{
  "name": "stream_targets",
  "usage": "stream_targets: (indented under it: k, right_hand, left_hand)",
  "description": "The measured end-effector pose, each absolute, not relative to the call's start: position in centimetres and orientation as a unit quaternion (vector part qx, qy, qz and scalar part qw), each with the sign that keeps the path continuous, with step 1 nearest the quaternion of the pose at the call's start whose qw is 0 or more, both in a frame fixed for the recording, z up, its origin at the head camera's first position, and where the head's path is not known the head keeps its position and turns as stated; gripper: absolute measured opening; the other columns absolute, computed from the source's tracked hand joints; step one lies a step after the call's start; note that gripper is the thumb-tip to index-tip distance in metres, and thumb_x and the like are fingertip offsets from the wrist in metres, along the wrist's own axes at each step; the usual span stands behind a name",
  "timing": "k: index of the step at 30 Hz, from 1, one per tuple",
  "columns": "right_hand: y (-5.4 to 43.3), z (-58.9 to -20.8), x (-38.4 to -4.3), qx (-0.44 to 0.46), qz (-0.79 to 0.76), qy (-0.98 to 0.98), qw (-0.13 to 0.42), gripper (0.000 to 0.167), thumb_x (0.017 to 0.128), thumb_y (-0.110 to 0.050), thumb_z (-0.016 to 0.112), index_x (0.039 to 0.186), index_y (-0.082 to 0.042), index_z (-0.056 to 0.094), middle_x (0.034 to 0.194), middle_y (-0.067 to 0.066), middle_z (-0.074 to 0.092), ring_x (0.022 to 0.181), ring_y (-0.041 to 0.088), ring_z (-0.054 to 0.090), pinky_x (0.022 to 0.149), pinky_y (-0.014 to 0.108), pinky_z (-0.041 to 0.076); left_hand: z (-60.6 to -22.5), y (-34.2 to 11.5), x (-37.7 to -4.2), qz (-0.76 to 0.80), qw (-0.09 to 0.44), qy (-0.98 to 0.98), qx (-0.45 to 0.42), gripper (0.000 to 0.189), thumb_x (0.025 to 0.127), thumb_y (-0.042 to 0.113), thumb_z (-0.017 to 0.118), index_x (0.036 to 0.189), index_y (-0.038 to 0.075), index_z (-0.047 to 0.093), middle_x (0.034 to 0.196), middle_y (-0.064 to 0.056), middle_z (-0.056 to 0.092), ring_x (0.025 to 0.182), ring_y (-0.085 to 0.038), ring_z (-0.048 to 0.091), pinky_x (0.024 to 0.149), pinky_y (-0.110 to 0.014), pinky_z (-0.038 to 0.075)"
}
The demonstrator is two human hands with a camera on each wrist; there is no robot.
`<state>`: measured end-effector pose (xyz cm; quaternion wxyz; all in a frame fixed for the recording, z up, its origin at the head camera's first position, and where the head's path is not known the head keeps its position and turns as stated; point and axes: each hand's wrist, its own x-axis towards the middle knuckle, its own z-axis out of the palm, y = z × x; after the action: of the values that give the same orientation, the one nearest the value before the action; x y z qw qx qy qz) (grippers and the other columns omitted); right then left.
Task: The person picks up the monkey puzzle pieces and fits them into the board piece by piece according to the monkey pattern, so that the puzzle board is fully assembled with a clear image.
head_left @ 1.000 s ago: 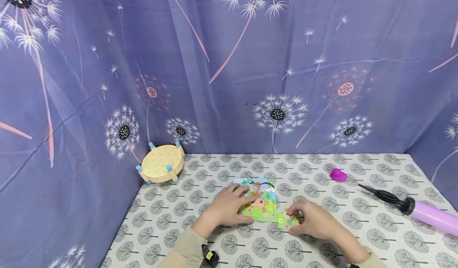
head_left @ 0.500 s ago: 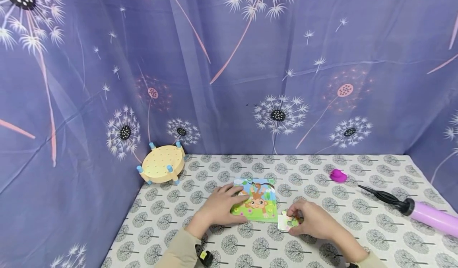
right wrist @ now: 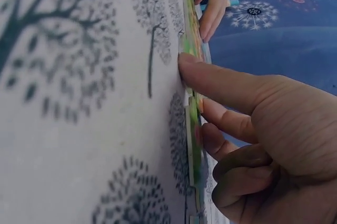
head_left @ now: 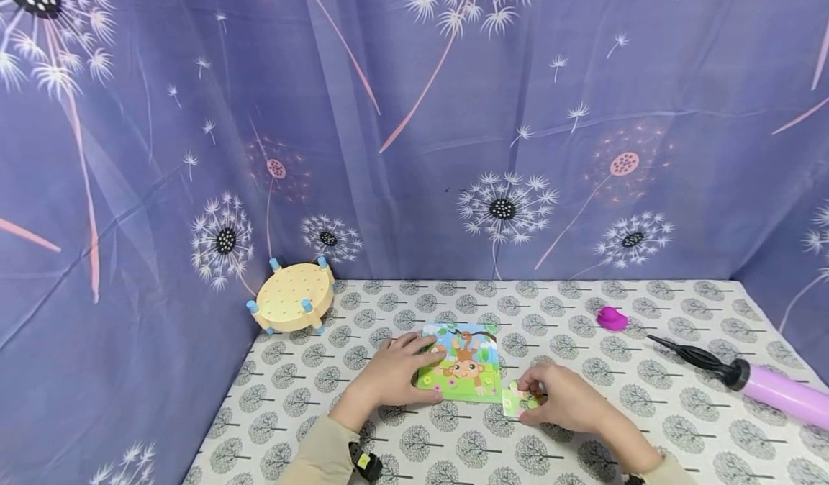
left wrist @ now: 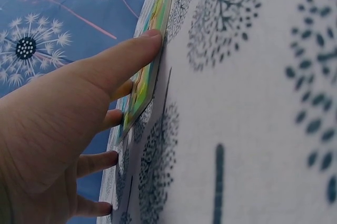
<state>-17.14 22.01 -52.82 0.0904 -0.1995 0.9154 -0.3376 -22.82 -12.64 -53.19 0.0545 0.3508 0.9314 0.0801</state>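
Observation:
A square jigsaw puzzle with a monkey hanging over flowers and grass lies on the tablecloth. My left hand rests at its left side, fingers spread over the edge and thumb along the front corner. In the left wrist view the thumb lies along the puzzle's near edge. By the lower right corner of the puzzle, my right hand pinches a green puzzle piece between thumb and curled fingers. The right hand covers part of that piece. In the right wrist view the green pieces show edge-on.
A yellow oval stool-like toy with blue-tipped legs stands at the back left. A magenta toy sits at the back right, near a purple hand pump with a black nozzle. A purple dandelion curtain borders the tablecloth.
My left hand has slid slightly left, uncovering more of the monkey picture. The piece in my right hand has tilted a little, its shine coming and fading.

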Motion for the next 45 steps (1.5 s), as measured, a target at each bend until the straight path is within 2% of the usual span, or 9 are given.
stream_targets:
  k: [6,10,17,21,24,27,33,41,45]
  right_hand:
    - [22.1,-52.8,-16.8,-0.193,-0.358,0.909,0.088,0.037,0.071,-0.033,0.095,0.093,-0.021,0.067,0.086,-0.01,0.06,0.076,0.008,0.055,0.069,0.026,0.05]
    - [22.4,-53.0,-16.5,-0.193,-0.399,0.892,0.09,0.026,0.08,-0.03,0.089,0.093,-0.022,0.068,0.083,-0.012,0.065,0.075,0.008,0.06,0.07,0.026,0.051]
    - [22.9,-53.0,-16.6,-0.215,-0.455,0.859,0.093,0.007,0.091,-0.019,0.079,0.096,-0.017,0.073,0.082,-0.007,0.068,0.064,0.009,0.058,0.056,0.024,0.052]
    - [22.5,-52.7,-17.1,-0.21,-0.491,0.839,0.106,0.01,0.094,-0.015,0.076,0.102,-0.009,0.073,0.089,0.002,0.071,0.056,0.011,0.059,0.046,0.023,0.052]
    - [21.6,-52.6,-17.6,-0.187,-0.493,0.844,0.095,0.013,0.094,-0.018,0.077,0.104,-0.009,0.074,0.093,0.002,0.073,0.05,0.01,0.056,0.042,0.022,0.049]
    - [20.4,-52.6,-18.0,-0.176,-0.484,0.854,0.067,0.013,0.093,-0.021,0.079,0.102,-0.013,0.075,0.093,-0.003,0.073,0.052,0.006,0.051,0.045,0.022,0.047]
    - [17.4,-52.6,-18.7,-0.177,-0.463,0.868,0.037,0.008,0.093,-0.02,0.078,0.1,-0.017,0.076,0.092,-0.009,0.073,0.066,0.01,0.056,0.06,0.025,0.049]
    - [13.7,-52.8,-20.2,-0.178,-0.464,0.867,0.034,0.011,0.093,-0.018,0.078,0.103,-0.014,0.077,0.09,-0.01,0.073,0.069,0.009,0.061,0.058,0.024,0.05]
    - [12.3,-52.9,-20.6,-0.188,-0.458,0.868,0.032,0.009,0.092,-0.014,0.078,0.101,-0.012,0.076,0.088,-0.009,0.072,0.073,0.009,0.063,0.063,0.024,0.051]
  left_hand:
    - [-53.3,-12.5,-22.8,0.079,0.053,0.93,0.356,0.082,0.089,0.079,0.058,0.158,0.035,0.046,0.167,0.003,0.034,0.152,-0.035,0.03,0.112,-0.076,0.028]
    - [-53.4,-12.5,-22.8,0.08,0.052,0.93,0.356,0.083,0.088,0.079,0.059,0.158,0.035,0.046,0.167,0.003,0.034,0.152,-0.035,0.031,0.112,-0.076,0.027]
    - [-53.4,-12.6,-22.9,0.096,0.06,0.931,0.347,0.076,0.092,0.073,0.059,0.157,0.036,0.048,0.167,0.003,0.033,0.153,-0.034,0.029,0.113,-0.077,0.026]
    - [-53.5,-12.7,-22.9,0.094,0.064,0.932,0.343,0.075,0.093,0.073,0.058,0.157,0.036,0.047,0.168,0.003,0.032,0.153,-0.034,0.029,0.114,-0.076,0.025]
    - [-53.5,-12.7,-23.0,0.092,0.06,0.934,0.341,0.078,0.093,0.074,0.058,0.158,0.034,0.045,0.168,0.002,0.032,0.153,-0.033,0.029,0.114,-0.076,0.025]
    - [-53.4,-12.8,-23.1,0.093,0.061,0.934,0.339,0.078,0.094,0.072,0.058,0.159,0.033,0.044,0.168,0.002,0.032,0.153,-0.033,0.028,0.114,-0.076,0.024]
    - [-53.3,-12.9,-23.1,0.093,0.064,0.936,0.334,0.078,0.093,0.072,0.059,0.159,0.032,0.044,0.167,0.003,0.033,0.153,-0.032,0.029,0.114,-0.075,0.025]
    - [-53.3,-12.9,-23.1,0.088,0.057,0.939,0.329,0.081,0.092,0.076,0.056,0.159,0.032,0.044,0.167,0.004,0.035,0.153,-0.03,0.031,0.115,-0.074,0.026]
    - [-53.2,-13.0,-23.1,0.091,0.053,0.936,0.335,0.081,0.092,0.074,0.059,0.159,0.031,0.045,0.166,0.003,0.036,0.152,-0.031,0.033,0.113,-0.075,0.028]
